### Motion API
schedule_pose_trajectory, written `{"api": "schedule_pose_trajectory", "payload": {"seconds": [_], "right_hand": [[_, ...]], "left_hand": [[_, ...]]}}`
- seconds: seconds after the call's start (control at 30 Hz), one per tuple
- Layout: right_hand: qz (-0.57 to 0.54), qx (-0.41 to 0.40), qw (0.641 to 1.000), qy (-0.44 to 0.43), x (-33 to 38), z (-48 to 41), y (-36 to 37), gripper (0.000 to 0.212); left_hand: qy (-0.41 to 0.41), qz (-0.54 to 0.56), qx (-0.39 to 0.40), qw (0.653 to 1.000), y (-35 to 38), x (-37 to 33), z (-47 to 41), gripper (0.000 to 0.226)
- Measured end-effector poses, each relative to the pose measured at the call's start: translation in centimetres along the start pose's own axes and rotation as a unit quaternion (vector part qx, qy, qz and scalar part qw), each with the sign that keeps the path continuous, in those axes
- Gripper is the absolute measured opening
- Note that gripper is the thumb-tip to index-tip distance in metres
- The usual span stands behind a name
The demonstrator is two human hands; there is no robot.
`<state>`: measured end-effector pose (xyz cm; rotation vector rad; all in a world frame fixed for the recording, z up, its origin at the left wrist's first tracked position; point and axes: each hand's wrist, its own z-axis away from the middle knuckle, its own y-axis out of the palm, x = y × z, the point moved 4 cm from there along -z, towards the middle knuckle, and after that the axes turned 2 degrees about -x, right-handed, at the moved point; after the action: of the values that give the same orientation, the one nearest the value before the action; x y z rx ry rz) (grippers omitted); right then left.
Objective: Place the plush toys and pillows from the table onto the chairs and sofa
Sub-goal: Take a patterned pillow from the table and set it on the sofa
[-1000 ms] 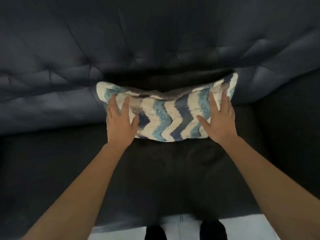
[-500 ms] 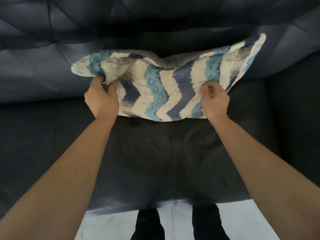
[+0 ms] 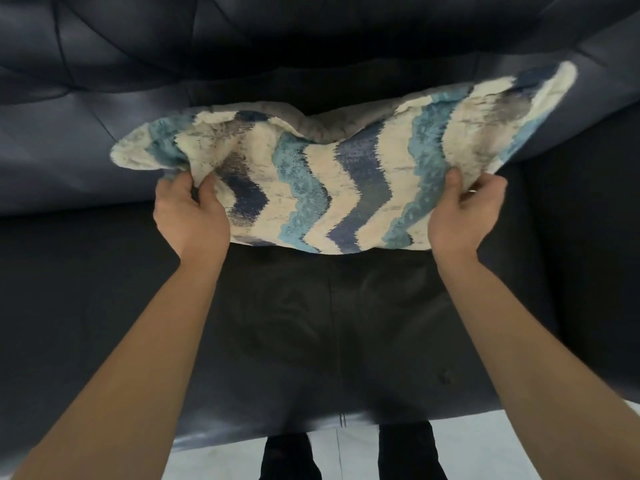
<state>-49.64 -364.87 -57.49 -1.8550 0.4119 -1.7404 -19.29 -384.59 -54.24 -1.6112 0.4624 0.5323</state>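
A soft pillow (image 3: 332,178) with blue, teal and cream zigzag stripes is held up over the seat of a dark leather sofa (image 3: 311,323). My left hand (image 3: 190,216) pinches its lower left corner. My right hand (image 3: 464,213) grips its lower right edge. The pillow sags in the middle and its top right corner rises toward the sofa's tufted backrest (image 3: 242,64). Its lower edge hangs above the seat cushion.
The sofa's right armrest (image 3: 595,254) rises beside the pillow. A pale floor (image 3: 561,448) and my dark trouser legs (image 3: 291,459) show below the seat's front edge.
Both hands went from lying flat on the pillow to gripping its lower corners. The pillow has been lifted off the seat and pulled toward me, away from the backrest.
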Motion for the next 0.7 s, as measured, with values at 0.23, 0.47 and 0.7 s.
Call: {"api": "schedule_pose_trajectory", "payload": {"seconds": [0.23, 0.47, 0.7], "right_hand": [[0.044, 0.079, 0.995, -0.050, -0.2, -1.1, 1.5, 0.060], [0.256, 0.188, 0.861, -0.398, 3.5, 5.8, 6.1, 0.074], [0.402, 0.253, 0.757, -0.449, 1.9, 3.2, 13.8, 0.095]], "left_hand": [[0.057, -0.091, 0.067, 0.992, 2.9, -2.2, -0.6, 0.047], [0.382, -0.265, 0.125, 0.876, 4.3, -4.6, 0.4, 0.060], [0.271, -0.389, 0.145, 0.869, 9.2, -1.9, -3.7, 0.073]]}}
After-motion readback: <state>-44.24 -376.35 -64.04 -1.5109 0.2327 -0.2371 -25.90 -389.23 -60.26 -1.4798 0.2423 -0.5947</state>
